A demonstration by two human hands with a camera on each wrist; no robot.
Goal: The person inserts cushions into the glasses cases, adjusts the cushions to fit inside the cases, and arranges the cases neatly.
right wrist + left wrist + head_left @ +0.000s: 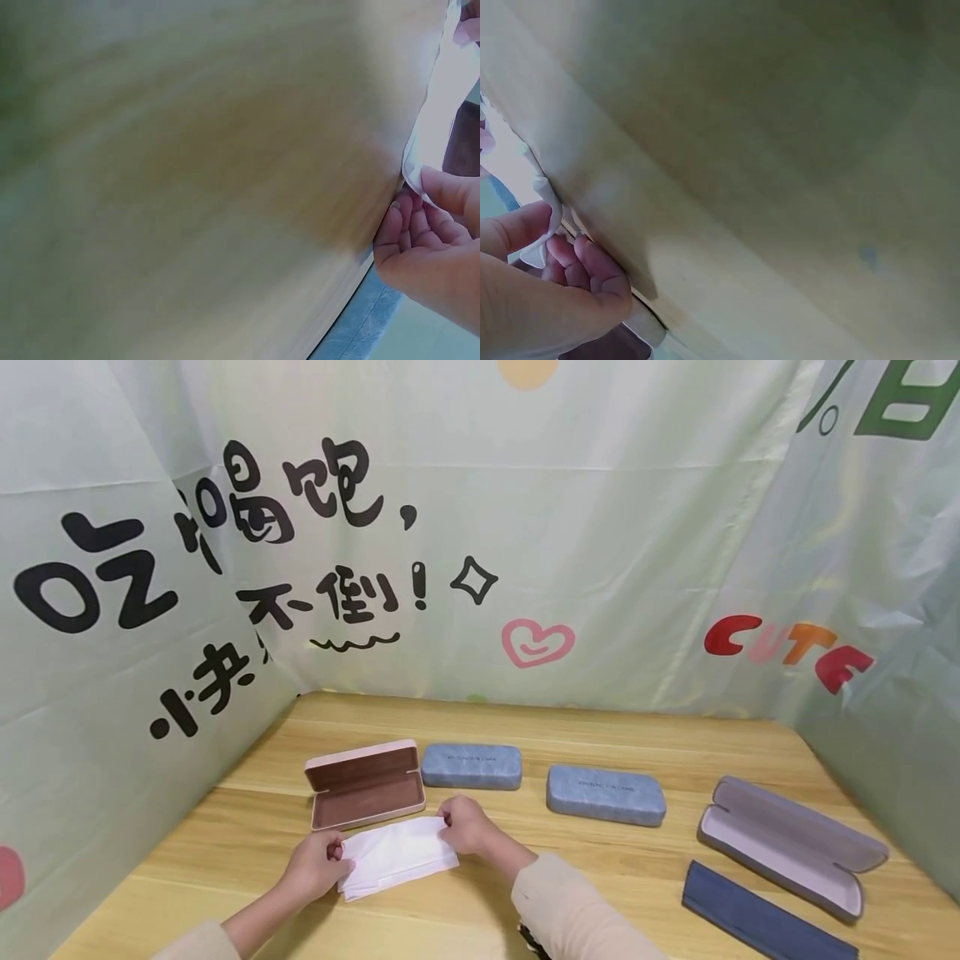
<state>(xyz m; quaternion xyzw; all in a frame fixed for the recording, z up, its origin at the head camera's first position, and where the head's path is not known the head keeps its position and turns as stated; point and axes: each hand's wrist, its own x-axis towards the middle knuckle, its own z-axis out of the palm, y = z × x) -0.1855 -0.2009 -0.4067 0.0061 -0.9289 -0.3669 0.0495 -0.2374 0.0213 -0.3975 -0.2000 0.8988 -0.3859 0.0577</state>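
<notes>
A folded white cloth (397,857) is stretched between both hands, close over the table in front of an open pink glasses case (367,802). My left hand (313,867) pinches its left end between thumb and fingers; the left wrist view shows the cloth edge (553,206) under the thumb. At the other end, my right hand (467,827) pinches the far right corner, and in the right wrist view the thumb presses the cloth (431,135) against curled fingers. The pink case has its brown lining showing and its lid tilted back.
Two closed blue glasses cases, one (471,767) beside the pink case and another (606,795) further right, lie on the wooden table (555,893). An open grey case (787,852) and a folded dark blue cloth (765,910) lie at the right. Printed curtains (615,568) enclose the table.
</notes>
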